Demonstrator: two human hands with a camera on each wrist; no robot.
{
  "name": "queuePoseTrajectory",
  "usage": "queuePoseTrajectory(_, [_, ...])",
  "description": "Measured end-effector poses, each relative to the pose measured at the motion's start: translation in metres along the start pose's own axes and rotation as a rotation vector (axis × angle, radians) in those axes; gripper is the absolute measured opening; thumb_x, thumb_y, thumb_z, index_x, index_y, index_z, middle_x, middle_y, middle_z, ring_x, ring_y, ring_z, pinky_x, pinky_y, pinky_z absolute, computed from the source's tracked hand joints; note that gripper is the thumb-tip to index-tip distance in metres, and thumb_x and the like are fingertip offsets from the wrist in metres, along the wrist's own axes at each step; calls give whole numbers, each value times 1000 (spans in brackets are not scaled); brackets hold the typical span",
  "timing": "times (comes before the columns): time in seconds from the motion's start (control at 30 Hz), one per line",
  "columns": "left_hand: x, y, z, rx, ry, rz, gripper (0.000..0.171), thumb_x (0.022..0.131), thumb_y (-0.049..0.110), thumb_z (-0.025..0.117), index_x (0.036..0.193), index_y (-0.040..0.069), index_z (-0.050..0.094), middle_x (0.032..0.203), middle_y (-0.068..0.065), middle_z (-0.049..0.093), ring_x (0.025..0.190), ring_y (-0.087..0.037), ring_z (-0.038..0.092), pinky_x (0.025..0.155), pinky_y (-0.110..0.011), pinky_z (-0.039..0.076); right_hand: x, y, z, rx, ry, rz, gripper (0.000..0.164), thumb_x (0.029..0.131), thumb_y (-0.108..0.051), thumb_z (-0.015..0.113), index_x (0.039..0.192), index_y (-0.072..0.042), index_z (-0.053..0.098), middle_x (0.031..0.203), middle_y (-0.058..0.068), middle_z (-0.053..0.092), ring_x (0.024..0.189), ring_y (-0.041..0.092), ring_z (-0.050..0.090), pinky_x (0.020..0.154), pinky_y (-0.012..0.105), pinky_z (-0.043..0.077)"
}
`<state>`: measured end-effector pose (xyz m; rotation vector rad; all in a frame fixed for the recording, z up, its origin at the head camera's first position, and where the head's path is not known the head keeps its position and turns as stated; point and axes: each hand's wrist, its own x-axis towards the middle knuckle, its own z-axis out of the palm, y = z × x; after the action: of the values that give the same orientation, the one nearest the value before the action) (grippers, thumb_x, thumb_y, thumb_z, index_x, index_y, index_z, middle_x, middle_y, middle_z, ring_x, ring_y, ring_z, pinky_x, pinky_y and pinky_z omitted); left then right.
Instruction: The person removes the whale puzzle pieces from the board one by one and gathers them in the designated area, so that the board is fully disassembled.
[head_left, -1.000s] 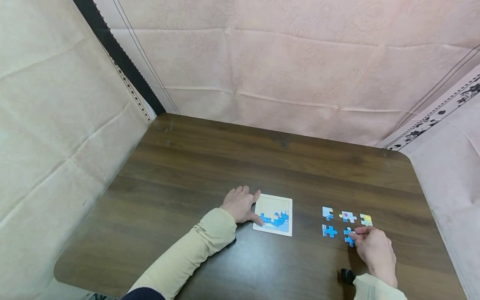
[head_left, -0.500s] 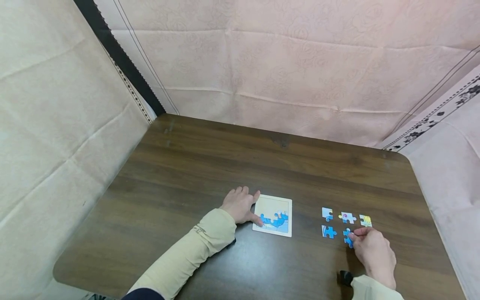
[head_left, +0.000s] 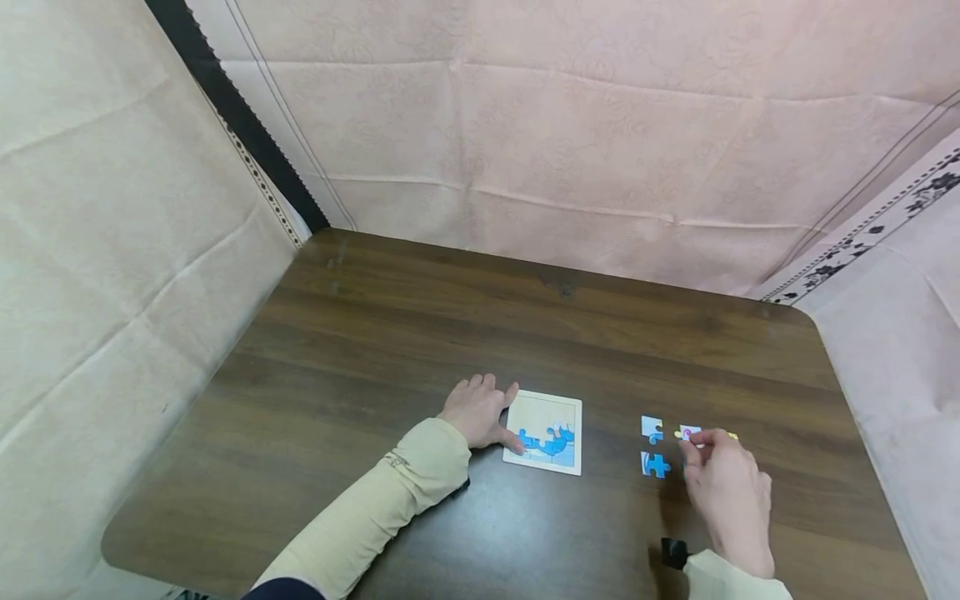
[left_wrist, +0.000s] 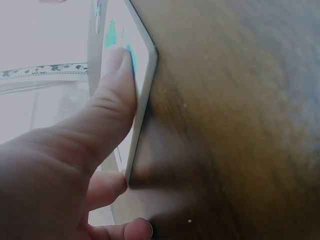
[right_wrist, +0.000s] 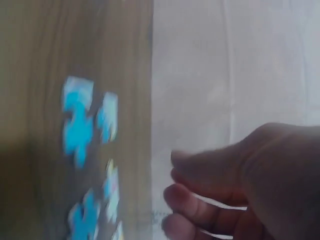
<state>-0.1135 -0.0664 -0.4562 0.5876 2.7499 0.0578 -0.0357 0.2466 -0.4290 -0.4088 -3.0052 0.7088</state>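
Observation:
My left hand (head_left: 477, 412) rests at the left side of a square puzzle board (head_left: 546, 410), partly filled with blue jigsaw pieces (head_left: 557, 444). In the left wrist view its straight thumb (left_wrist: 102, 102) presses on the board's top, and the index fingertip touches the edge near a corner. Over the loose pieces on the right, my right hand (head_left: 727, 492) has thumb and fingers loosely bent with nothing between them. Its fingertips overlap a jigsaw piece with a pink spot (head_left: 686, 432) in the head view. The hand hides a blue piece (right_wrist: 83, 220), which shows in the right wrist view.
Two more loose pieces lie left of the right hand, a pale blue one (head_left: 652, 429) and a blue one (head_left: 655, 464). A yellow piece (head_left: 732, 436) peeks out behind the hand. Fabric walls (head_left: 570, 150) enclose the wooden table (head_left: 420, 317).
My right hand has moved left and away from me, from the lower middle blue piece towards the piece with the pink spot. The left hand stays on the board.

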Motion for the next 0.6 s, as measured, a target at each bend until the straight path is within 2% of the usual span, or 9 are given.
queuePoseTrajectory(0.07, [0,0,0,3,3,0,101,68,76,66,150,23,39,127,-14,54,108,-26,49,92,-39,41,0,-12,5,17,40,-67,21,93,-22,63,102,-3,65,82,8,67,82,32,59,73,51,36])
queuePoseTrajectory(0.2, [0,0,2,6,6,1,101,69,76,66,150,23,39,128,-14,54,108,-26,49,93,-40,41,2,-33,20,37,18,-167,21,91,-21,68,101,-3,65,80,6,63,80,30,57,75,48,32])
queuePoseTrajectory(0.4, [0,0,2,4,-1,-7,101,68,76,66,151,24,38,128,-14,53,108,-26,48,93,-39,41,2,-60,45,43,-78,-221,22,90,-18,71,105,-3,66,92,11,62,90,31,51,80,49,34])
queuePoseTrajectory(0.6, [-1,1,1,14,9,1,100,69,75,66,150,23,39,128,-14,54,108,-26,50,91,-39,42,2,-73,63,32,-111,-295,32,85,-20,76,112,-5,70,106,13,58,100,31,45,83,48,34])
